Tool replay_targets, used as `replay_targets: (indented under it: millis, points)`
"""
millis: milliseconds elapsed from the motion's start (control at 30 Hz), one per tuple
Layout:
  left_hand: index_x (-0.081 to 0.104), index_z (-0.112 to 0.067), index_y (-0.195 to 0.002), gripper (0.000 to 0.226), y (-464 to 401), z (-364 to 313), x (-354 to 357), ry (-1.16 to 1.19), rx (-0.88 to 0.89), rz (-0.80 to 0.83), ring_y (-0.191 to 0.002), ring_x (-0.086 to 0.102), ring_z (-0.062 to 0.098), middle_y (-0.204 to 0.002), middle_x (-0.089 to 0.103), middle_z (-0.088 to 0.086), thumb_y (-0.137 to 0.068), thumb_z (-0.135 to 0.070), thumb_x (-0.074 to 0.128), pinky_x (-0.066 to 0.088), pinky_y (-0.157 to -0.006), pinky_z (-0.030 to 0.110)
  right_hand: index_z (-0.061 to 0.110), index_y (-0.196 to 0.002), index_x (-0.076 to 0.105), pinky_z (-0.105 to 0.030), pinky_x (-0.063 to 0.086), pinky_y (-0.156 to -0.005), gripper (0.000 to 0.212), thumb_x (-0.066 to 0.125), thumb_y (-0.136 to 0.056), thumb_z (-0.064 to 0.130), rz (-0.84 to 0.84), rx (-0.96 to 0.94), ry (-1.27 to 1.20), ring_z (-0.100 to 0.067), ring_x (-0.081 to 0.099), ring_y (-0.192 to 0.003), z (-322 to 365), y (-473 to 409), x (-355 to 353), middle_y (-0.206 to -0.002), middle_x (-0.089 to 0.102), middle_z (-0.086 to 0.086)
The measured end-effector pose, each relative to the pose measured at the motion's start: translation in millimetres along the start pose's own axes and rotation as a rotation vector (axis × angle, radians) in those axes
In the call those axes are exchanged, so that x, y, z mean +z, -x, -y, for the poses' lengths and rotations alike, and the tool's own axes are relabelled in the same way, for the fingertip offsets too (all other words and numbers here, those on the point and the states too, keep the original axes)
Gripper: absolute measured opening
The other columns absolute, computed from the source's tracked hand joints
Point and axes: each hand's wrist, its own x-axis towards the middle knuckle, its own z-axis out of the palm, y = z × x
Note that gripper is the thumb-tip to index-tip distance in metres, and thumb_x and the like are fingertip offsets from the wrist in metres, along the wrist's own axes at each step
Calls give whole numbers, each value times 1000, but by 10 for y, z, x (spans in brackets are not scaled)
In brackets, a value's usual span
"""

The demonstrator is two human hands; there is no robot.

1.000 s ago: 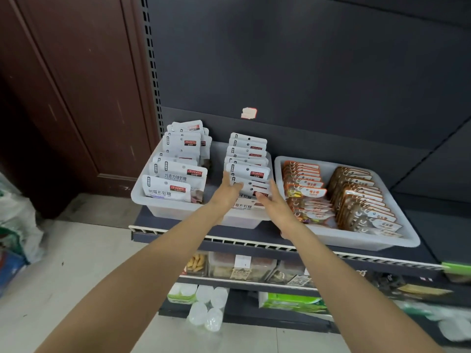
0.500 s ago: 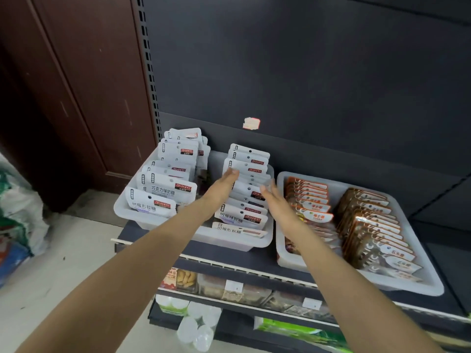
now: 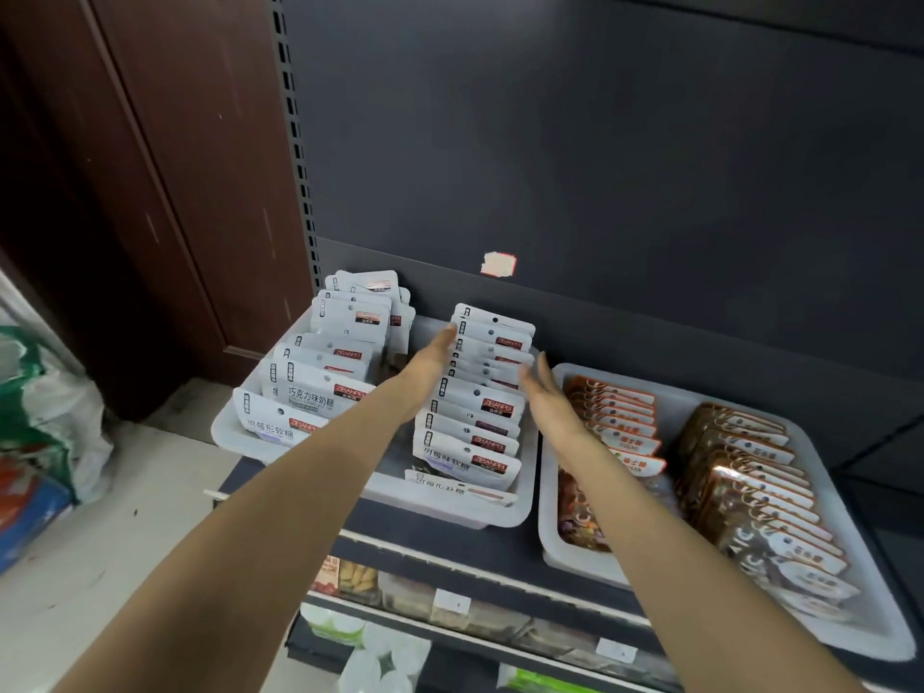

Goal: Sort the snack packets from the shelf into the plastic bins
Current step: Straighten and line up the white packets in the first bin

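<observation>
Two white plastic bins stand side by side on the dark shelf. The left bin [image 3: 430,505] holds two rows of white snack packets: a left row [image 3: 320,387] and a right row [image 3: 480,407]. The right bin [image 3: 565,562] holds a row of orange packets [image 3: 625,417] and a row of brown packets [image 3: 750,472]. My left hand [image 3: 430,362] lies flat with straight fingers against the left side of the right white row. My right hand [image 3: 545,397] is stretched out flat on that row's right side, beside the bin's wall. Neither hand holds a packet.
The dark back panel [image 3: 600,167] of the shelf rises behind the bins, with a small torn sticker [image 3: 497,265] on it. Lower shelves carry more goods [image 3: 350,577]. A brown wooden door [image 3: 165,167] and bags [image 3: 45,422] on the floor are to the left.
Both hands have moved farther back along the right row of white packets, toward the shelf's back panel. The view has come closer to the bins.
</observation>
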Motion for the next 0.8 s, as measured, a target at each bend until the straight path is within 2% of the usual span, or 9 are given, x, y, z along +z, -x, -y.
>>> replay_targets:
  millis: [67, 100, 200, 267, 367, 467, 600, 700, 800]
  points:
    - [26, -22, -148, 65, 18, -1, 32, -128, 37, 42, -141, 27, 28, -153, 28, 7, -96, -61, 20, 19, -113, 43, 33, -151, -2, -42, 18, -117, 65, 35, -99, 47, 27, -4, -3, -23, 19, -144, -49, -49, 50, -159, 16, 1]
    - [25, -24, -149, 65, 8, -4, 19, -162, 27, 37, -141, 25, 28, -154, 27, 6, -96, -61, 20, 16, -114, 44, 33, -151, 0, -43, 20, -117, 65, 36, -99, 46, 21, -13, 10, -24, 22, -144, -66, -71, 76, -158, 19, 0]
    - [36, -21, -144, 64, 4, -47, -75, -179, 9, -88, -133, 39, 30, -145, 41, 8, -95, -60, 26, 25, -114, 43, 30, -152, 6, -43, 27, -115, 62, 37, -100, 41, -44, -46, 124, -26, 28, -141, -36, -72, 96, -157, 23, -2]
    - [34, -22, -145, 55, 80, -79, -154, -256, 140, -160, -133, 39, 27, -139, 44, -1, -98, -51, 32, 25, -113, 40, 25, -152, 12, -40, 26, -113, 60, 40, -100, 36, -120, -132, 203, -25, 25, -142, 37, -38, 85, -157, 20, -2]
    - [44, -19, -138, 41, 245, -98, -397, -450, 420, -214, -125, 48, 25, -135, 53, 6, -98, -26, 46, 35, -104, 30, 22, -147, 27, -32, 31, -107, 51, 45, -99, 26, -156, -286, 271, -21, 34, -137, 214, 22, 151, -153, 27, -3]
    - [56, -13, -126, 32, 391, -108, -759, -596, 550, -294, -117, 55, 25, -125, 60, 8, -95, -11, 49, 41, -98, 28, 24, -139, 41, -30, 37, -103, 42, 46, -98, 21, -123, -318, 240, -18, 41, -131, 433, 37, 371, -145, 40, -3]
    - [56, -12, -126, 32, 444, -84, -1325, -786, 533, -416, -115, 55, 22, -127, 59, 6, -95, -14, 50, 38, -94, 25, 19, -133, 47, -26, 37, -97, 36, 46, -97, 15, -68, -354, 199, -16, 46, -126, 676, 3, 816, -137, 49, 0]
    - [57, -10, -124, 32, 370, -62, -1688, -767, 502, -454, -110, 57, 25, -122, 61, 10, -93, -11, 47, 42, -93, 28, 18, -134, 45, -28, 36, -99, 37, 47, -97, 16, -36, -323, 258, -18, 46, -126, 799, -142, 1131, -138, 49, -1]
    - [62, -10, -117, 29, 176, -72, -1959, -715, 499, -460, -103, 60, 26, -114, 65, 8, -91, -10, 48, 44, -85, 27, 18, -136, 43, -29, 37, -96, 39, 47, -97, 17, -27, -277, 351, -21, 46, -125, 906, -399, 1400, -141, 46, -4]
